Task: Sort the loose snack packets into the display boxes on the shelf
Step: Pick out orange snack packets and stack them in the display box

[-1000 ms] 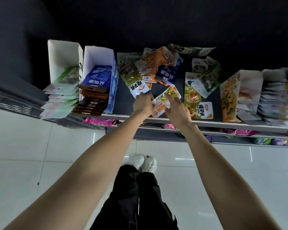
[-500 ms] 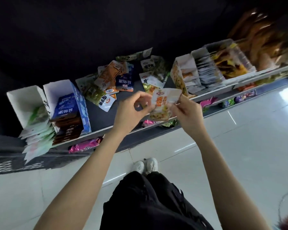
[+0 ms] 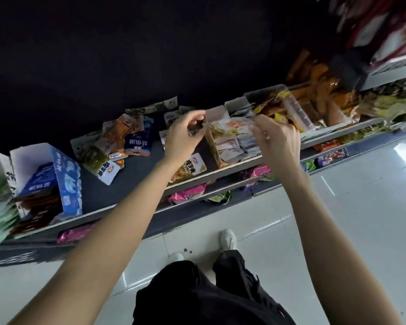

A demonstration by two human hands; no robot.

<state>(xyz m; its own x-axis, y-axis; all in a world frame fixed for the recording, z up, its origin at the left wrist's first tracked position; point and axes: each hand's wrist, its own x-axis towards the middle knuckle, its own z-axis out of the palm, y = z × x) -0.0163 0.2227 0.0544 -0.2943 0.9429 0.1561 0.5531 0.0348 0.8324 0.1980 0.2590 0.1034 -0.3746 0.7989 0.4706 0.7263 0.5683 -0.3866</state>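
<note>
The snack packet [image 3: 234, 127], white with an orange print, hangs stretched between both hands just above centre of the frame, directly over an open display box [image 3: 215, 146] on the shelf [image 3: 232, 168]. The left hand [image 3: 182, 139] pinches its left edge with curled fingers; the right hand [image 3: 277, 141] grips the right edge, fingers folded around it. Motion blur softens the packet, so its exact tilt is hard to read.

The box below already holds a row of similar pale packets standing on edge, so this looks like the right slot. To finish the step well, the packet should probably be turned upright, print facing forward like its neighbours, and slid in behind the front card wall rather than dropped flat. Keeping both edges held until the bottom seats should stop it from tipping over the box's low front. One hand could let go first to part the standing packets.

Left of centre, a loose pile of packets [image 3: 117, 141] lies on the shelf still unsorted, and a blue box [image 3: 66, 181] stands at lower left, partly filled. More stocked boxes run toward the upper right, too blurred to detail.
</note>
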